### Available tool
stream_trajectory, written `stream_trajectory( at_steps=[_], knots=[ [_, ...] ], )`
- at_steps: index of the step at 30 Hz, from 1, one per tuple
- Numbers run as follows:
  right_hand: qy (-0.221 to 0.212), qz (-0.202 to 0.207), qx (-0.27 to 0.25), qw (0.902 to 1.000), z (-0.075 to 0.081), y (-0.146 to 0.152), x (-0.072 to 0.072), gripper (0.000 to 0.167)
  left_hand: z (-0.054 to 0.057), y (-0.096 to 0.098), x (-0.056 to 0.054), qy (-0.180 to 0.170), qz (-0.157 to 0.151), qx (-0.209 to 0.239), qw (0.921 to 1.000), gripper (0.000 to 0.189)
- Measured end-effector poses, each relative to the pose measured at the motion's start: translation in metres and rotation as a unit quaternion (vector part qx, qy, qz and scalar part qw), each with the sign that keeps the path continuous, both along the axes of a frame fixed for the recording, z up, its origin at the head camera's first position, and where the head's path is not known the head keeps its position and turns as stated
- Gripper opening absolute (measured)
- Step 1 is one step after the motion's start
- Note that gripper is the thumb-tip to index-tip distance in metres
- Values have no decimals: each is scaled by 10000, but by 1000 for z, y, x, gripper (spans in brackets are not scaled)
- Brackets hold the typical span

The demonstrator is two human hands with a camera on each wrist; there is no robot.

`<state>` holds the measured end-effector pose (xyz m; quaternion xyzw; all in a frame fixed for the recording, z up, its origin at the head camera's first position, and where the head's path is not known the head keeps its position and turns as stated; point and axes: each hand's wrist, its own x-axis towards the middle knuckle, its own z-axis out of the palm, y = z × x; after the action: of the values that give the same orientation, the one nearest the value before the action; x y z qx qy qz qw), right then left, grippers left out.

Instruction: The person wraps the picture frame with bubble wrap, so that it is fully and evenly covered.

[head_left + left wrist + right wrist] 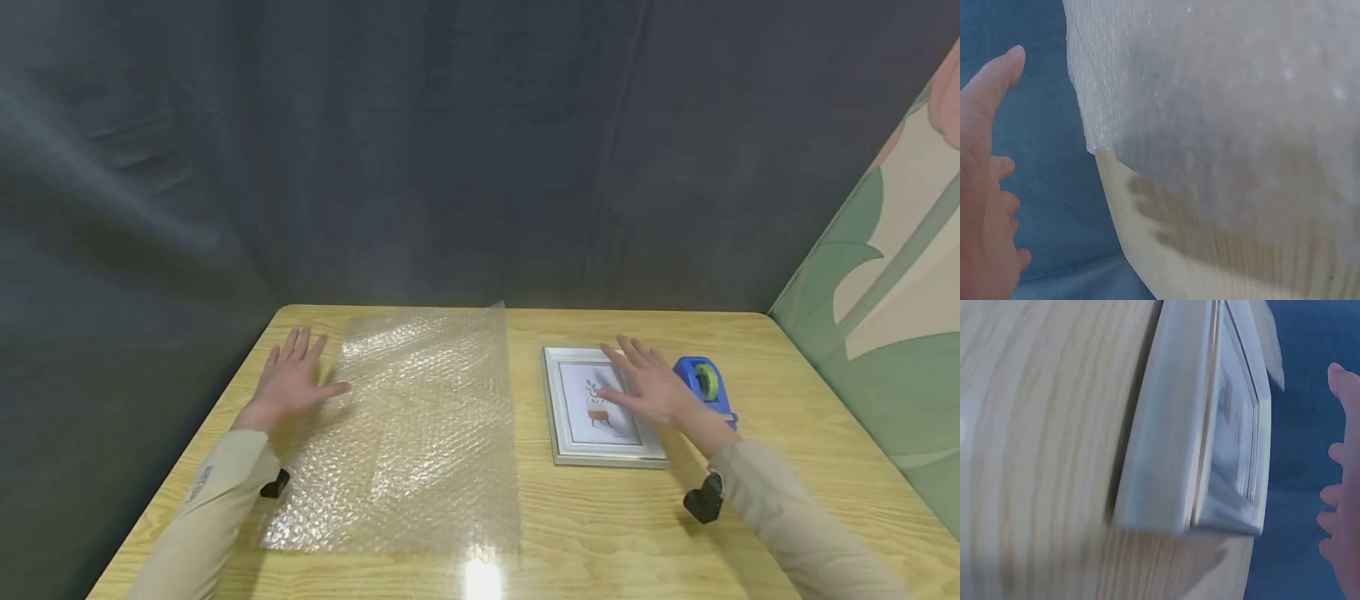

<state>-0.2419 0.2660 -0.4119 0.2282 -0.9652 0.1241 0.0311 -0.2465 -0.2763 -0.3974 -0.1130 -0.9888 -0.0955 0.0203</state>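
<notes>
A clear sheet of bubble wrap lies flat on the left half of the table. Over its left edge hovers my left hand, fingers spread and nothing held; its shadow falls on the wood in the left wrist view. To the right lies a white picture frame with a plant print, face up. My right hand is spread above the frame's right side, also holding nothing, and hides its upper right part. In the right wrist view the frame is apart from the fingers.
A blue tape dispenser with a green roll stands just right of the right hand, partly covered by it. Light wood shows on the table. A dark curtain hangs behind, and a floral panel borders the right side.
</notes>
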Motion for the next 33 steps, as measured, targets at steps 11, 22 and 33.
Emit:
stream_trajectory(
  at_steps=[11,22,33],
  knots=[
    [-110,520,-743,9958,-7,-51,7,70,-9,-4,11,-771,222,884,9929,90],
    [-994,736,-2219,9672,-16,-108,10,72,-22,-9,16,-931,382,1104,9888,85],
    [-1546,232,-3007,9408,-27,-140,3,74,-36,-12,11,-1116,498,1647,9787,83]
  ],
)
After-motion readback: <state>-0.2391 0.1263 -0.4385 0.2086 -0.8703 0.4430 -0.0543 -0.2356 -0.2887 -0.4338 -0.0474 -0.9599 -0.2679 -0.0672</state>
